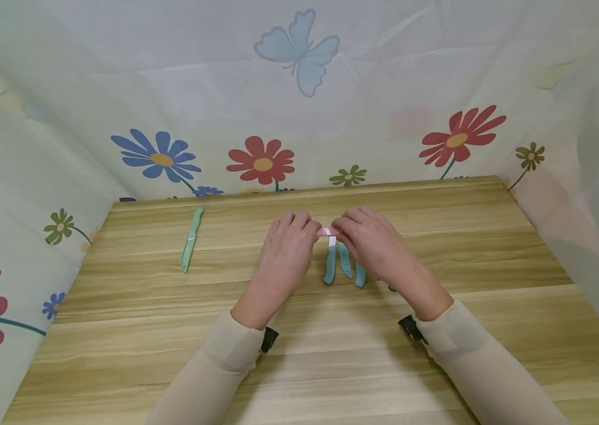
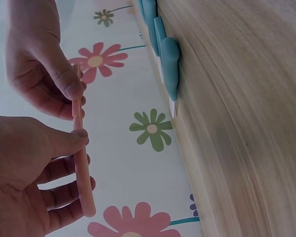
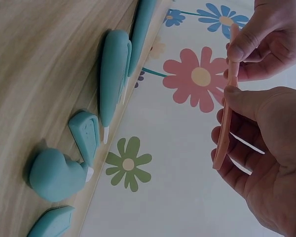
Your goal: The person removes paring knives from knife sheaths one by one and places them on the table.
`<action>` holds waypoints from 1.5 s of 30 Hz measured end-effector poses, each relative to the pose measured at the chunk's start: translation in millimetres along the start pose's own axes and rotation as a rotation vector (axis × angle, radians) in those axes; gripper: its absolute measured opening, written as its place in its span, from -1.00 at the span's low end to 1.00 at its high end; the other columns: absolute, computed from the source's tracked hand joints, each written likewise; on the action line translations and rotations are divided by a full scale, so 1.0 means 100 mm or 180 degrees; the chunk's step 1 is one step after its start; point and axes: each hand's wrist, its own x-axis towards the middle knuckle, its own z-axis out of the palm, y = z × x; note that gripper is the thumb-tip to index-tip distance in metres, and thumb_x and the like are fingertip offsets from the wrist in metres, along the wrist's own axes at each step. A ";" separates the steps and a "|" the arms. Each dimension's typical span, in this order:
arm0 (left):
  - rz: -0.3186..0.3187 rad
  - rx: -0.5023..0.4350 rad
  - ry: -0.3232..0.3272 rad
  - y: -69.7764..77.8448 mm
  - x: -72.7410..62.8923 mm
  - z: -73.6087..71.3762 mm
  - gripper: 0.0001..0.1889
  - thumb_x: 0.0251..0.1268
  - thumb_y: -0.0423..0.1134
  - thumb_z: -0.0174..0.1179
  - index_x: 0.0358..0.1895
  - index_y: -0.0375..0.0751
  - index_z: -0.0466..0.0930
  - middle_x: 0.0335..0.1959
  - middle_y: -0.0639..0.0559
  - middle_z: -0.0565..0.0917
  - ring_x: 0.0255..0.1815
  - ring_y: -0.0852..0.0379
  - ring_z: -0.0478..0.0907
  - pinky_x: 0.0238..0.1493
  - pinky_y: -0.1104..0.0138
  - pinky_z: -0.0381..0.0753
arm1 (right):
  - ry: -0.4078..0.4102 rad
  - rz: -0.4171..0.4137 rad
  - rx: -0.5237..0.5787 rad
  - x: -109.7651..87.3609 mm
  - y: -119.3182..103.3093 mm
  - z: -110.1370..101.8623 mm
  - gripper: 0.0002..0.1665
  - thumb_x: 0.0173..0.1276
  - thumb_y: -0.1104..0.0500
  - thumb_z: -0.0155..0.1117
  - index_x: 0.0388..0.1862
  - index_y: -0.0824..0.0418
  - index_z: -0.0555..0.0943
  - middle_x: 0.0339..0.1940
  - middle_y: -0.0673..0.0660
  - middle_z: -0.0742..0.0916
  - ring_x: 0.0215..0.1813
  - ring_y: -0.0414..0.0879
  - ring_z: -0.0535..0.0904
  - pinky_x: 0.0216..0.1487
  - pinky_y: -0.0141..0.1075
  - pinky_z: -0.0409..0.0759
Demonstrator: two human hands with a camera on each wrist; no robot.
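Observation:
Between both hands, above the table, is a slim pink knife with a pink blade cover. My left hand grips the rounded handle, thumb on one side and fingers curled behind. With thumb and fingers, my right hand holds the cover at the other end. Handle and cover meet between the two thumbs, and no bare blade shows there. Just below the hands lie a teal-handled knife with a white blade, a teal blade cover and another teal handle.
A mint green knife lies apart on the left of the wood-grain table. Part of a dark piece peeks out under the right wrist. A flower-printed curtain stands behind the table and along its sides.

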 end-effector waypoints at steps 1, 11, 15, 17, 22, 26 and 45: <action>0.0004 0.0001 0.0008 0.00 0.00 0.00 -0.79 0.52 -0.20 0.32 0.04 -0.22 0.79 -0.13 -0.05 0.64 -0.18 -0.04 0.49 -0.21 0.20 0.59 | 0.0000 -0.0003 0.0001 0.00 0.00 0.00 -0.79 0.56 0.17 0.38 0.02 0.28 0.77 -0.07 0.14 0.76 -0.06 0.06 0.61 0.00 -0.13 0.63; -0.0024 0.0000 -0.0064 0.00 0.00 0.00 -0.78 0.51 -0.21 0.33 0.06 -0.23 0.78 -0.13 -0.03 0.62 -0.18 -0.03 0.46 -0.17 0.21 0.60 | -0.0025 0.0025 0.0013 0.00 0.00 0.01 -0.77 0.58 0.13 0.36 0.02 0.25 0.77 -0.06 0.12 0.76 -0.05 0.05 0.60 0.01 -0.12 0.62; -0.0028 0.0020 -0.0080 0.00 -0.01 0.00 -0.78 0.52 -0.20 0.32 0.06 -0.22 0.78 -0.12 -0.03 0.62 -0.17 -0.02 0.46 -0.17 0.21 0.60 | -0.0021 0.0022 0.0022 0.00 0.00 0.01 -0.79 0.56 0.16 0.39 0.02 0.26 0.77 -0.06 0.12 0.76 -0.06 0.05 0.60 0.01 -0.13 0.62; -0.0033 0.0029 -0.0086 0.00 -0.01 -0.01 -0.78 0.53 -0.19 0.31 0.06 -0.21 0.78 -0.12 -0.03 0.62 -0.17 -0.02 0.46 -0.18 0.21 0.59 | -0.0020 0.0024 0.0025 0.00 0.00 0.01 -0.79 0.55 0.17 0.39 0.02 0.26 0.77 -0.07 0.12 0.76 -0.07 0.05 0.59 0.00 -0.13 0.62; -0.0061 0.0025 -0.0083 0.00 -0.01 -0.01 -0.78 0.53 -0.19 0.31 0.05 -0.20 0.78 -0.13 -0.02 0.62 -0.17 -0.02 0.46 -0.19 0.21 0.58 | -0.0014 0.0030 0.0035 0.00 0.00 0.01 -0.80 0.54 0.19 0.41 0.02 0.27 0.77 -0.07 0.12 0.76 -0.07 0.05 0.59 -0.01 -0.13 0.62; -0.0056 0.0029 -0.0065 0.00 -0.01 -0.01 -0.78 0.52 -0.19 0.32 0.05 -0.20 0.78 -0.13 -0.02 0.63 -0.17 -0.03 0.47 -0.18 0.21 0.59 | -0.0013 0.0043 0.0045 0.00 0.00 0.01 -0.80 0.54 0.19 0.41 0.02 0.27 0.76 -0.06 0.13 0.76 -0.05 0.06 0.60 0.02 -0.11 0.63; -0.0051 0.0093 -0.0133 0.00 -0.01 -0.01 -0.78 0.50 -0.19 0.34 0.07 -0.19 0.79 -0.12 0.00 0.64 -0.15 -0.03 0.48 -0.14 0.20 0.62 | -0.0006 0.0027 0.0060 -0.01 0.01 0.00 -0.80 0.54 0.17 0.41 0.02 0.26 0.77 -0.06 0.12 0.77 -0.04 0.06 0.60 0.02 -0.12 0.62</action>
